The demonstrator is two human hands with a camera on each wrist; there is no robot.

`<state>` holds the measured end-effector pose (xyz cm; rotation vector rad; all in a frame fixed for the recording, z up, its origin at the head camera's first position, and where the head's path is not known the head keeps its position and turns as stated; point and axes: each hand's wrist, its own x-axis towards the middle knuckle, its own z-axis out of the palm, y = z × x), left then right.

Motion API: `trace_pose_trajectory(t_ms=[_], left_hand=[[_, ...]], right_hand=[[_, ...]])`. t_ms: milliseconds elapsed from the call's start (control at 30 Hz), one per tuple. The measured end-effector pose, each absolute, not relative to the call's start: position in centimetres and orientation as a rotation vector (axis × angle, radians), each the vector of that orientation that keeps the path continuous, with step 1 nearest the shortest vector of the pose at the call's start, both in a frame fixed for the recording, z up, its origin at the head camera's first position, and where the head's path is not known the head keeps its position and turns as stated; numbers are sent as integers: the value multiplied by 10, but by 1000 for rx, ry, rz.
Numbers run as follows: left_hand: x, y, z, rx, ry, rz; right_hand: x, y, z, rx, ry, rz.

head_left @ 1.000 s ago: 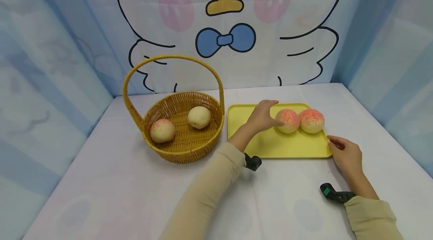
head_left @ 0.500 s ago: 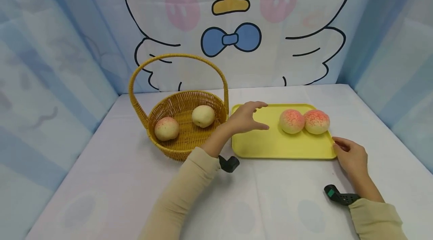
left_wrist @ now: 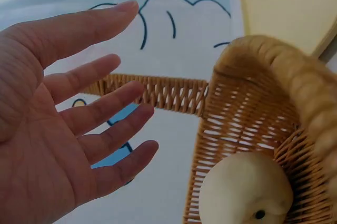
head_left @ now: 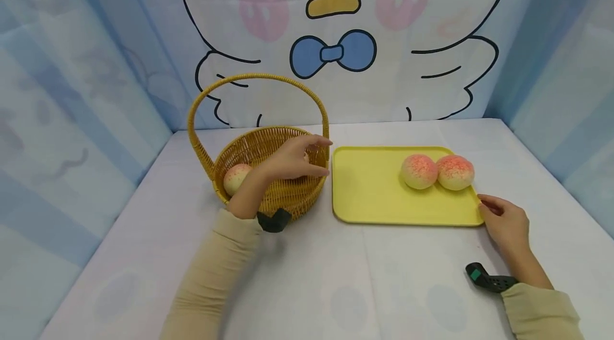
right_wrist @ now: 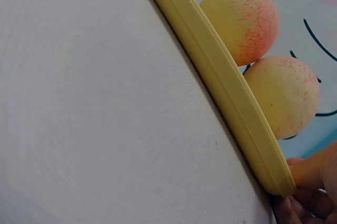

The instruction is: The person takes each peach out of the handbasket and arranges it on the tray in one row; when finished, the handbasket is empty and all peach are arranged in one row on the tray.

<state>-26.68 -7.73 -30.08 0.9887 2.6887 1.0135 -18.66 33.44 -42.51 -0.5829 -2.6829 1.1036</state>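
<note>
My left hand point(head_left: 291, 161) is over the wicker basket point(head_left: 304, 199), thumb and fingers spread with nothing between them. One peach point(head_left: 235, 177) lies at the basket's left side. A second, paler peach point(left_wrist: 242, 187) shows in the left wrist view, mostly hidden behind the hand in the head view. To the right lies a yellow tray point(head_left: 369, 185), and my right hand point(head_left: 507, 225) pinches its near right corner, thumb at the rim and fingers below. Two pink-flecked peaches, a left one point(head_left: 419, 172) and a right one point(head_left: 455, 172), sit side by side on the tray.
The basket's tall arched handle point(head_left: 259, 76) rises above the left hand. A white cloth covers the table point(head_left: 307, 281). Behind stands a printed curtain point(head_left: 393, 89) with a cartoon bird, and blue-white curtains hang at both sides.
My left hand has moved left, from beside the peaches on the tray to over the basket, holding nothing. The right hand stays at the tray corner; the view has shifted slightly.
</note>
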Motion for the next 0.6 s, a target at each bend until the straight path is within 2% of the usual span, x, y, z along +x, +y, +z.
trace_pose_trajectory(t_ms=[267,600], left_hand=[[-285,-96,-294,877,2690,1135],[-313,-117,-321,631,2664,1326]], right_hand=[[-186,337,-426,-600,-2691,1082],[-187,336,-426,-567,-2680,1080]])
